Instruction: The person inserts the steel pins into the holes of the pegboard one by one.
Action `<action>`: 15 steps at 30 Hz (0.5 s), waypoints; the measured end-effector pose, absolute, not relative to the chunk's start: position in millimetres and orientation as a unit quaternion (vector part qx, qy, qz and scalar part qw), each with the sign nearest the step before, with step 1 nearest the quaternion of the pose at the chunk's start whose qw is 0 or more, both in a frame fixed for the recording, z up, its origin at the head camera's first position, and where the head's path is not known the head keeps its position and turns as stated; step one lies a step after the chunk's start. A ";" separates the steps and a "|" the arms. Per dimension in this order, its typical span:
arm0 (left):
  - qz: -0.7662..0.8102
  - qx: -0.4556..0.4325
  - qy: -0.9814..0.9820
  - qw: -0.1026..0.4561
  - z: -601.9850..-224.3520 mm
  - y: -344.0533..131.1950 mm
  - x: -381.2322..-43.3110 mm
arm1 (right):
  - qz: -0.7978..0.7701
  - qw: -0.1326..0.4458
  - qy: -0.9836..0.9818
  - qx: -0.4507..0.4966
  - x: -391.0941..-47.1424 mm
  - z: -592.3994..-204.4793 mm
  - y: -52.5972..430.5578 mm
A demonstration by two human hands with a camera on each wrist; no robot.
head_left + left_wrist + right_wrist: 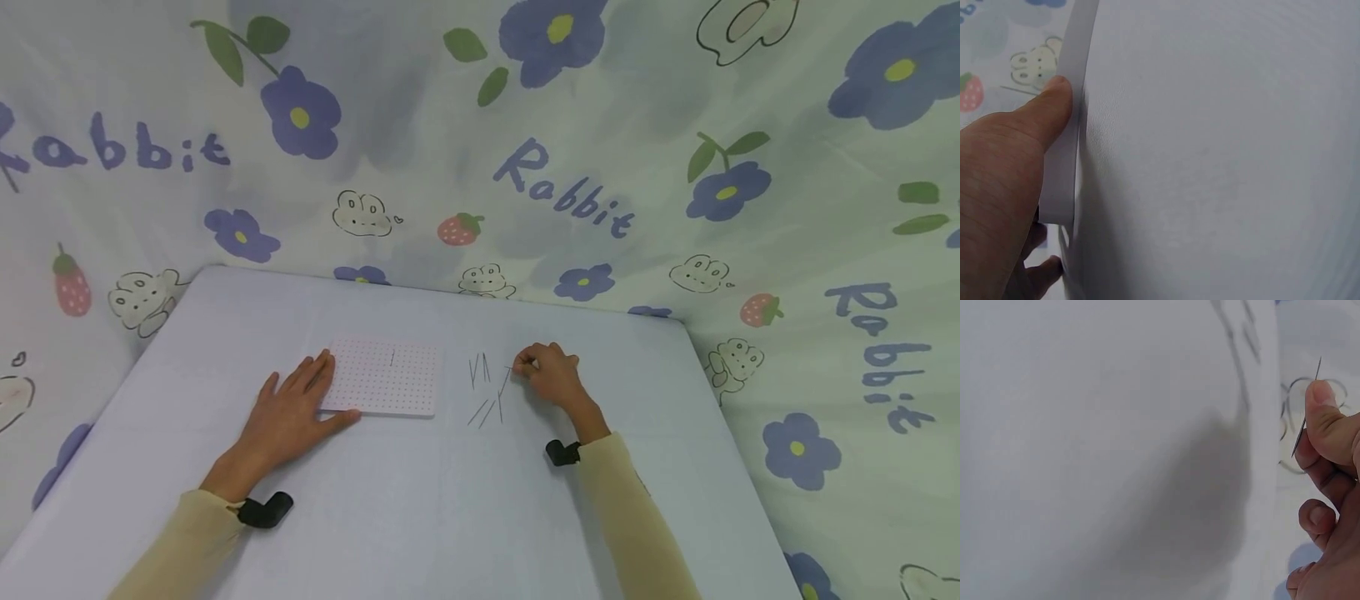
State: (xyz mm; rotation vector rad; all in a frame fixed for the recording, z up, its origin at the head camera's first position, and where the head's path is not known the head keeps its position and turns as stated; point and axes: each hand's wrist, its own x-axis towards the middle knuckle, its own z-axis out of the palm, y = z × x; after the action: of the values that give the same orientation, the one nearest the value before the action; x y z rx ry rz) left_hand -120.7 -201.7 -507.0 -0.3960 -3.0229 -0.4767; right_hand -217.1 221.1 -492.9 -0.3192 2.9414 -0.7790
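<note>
A white pegboard with rows of small holes lies flat on the table. One thin dark needle stands in it near the top. My left hand rests along the board's left side, fingers extended, thumb on the front edge; in the left wrist view the thumb presses that edge. To the right of the board, my right hand pinches a thin pointed needle between thumb and index finger. Several more needles lie scattered on the table between the board and the right hand.
A white cloth covers the table. Behind and at both sides hangs a curtain printed with flowers and rabbits. Each wrist carries a black camera mount.
</note>
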 end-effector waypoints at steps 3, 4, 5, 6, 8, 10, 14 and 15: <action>-0.154 -0.128 -0.979 0.023 -505.1 -201.9 -119.9 | -0.273 0.034 0.954 -0.120 -219.5 -483.4 209.1; -0.155 -0.128 -0.979 0.022 -504.5 -201.7 -119.6 | -0.279 0.034 0.951 -0.125 -220.1 -480.0 204.4; -0.155 -0.128 -0.979 0.020 -504.0 -201.7 -119.0 | -0.285 0.033 0.949 -0.132 -220.7 -476.8 199.6; -0.155 -0.127 -0.980 0.019 -503.6 -201.7 -118.4 | -0.291 0.032 0.946 -0.140 -221.0 -473.7 194.5; -0.154 -0.127 -0.980 0.017 -503.2 -201.6 -117.8 | -0.300 0.029 0.941 -0.154 -221.5 -467.8 183.9; -0.154 -0.126 -0.980 0.018 -504.1 -202.0 -117.9 | -0.306 0.026 0.937 -0.168 -221.9 -463.2 173.5; -0.156 -0.124 -0.980 0.022 -505.6 -202.3 -117.8 | -0.308 0.019 0.932 -0.188 -221.6 -456.4 154.1; -0.157 -0.123 -0.980 0.023 -506.0 -202.3 -117.9 | -0.308 0.017 0.932 -0.192 -221.3 -455.1 149.5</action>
State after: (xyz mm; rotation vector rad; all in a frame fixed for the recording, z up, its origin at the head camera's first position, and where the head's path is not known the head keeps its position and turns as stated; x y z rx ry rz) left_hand -117.9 -202.3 -506.0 -0.3814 -3.0339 -0.4860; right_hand -221.3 149.5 -455.1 -0.5956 2.8961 -0.9577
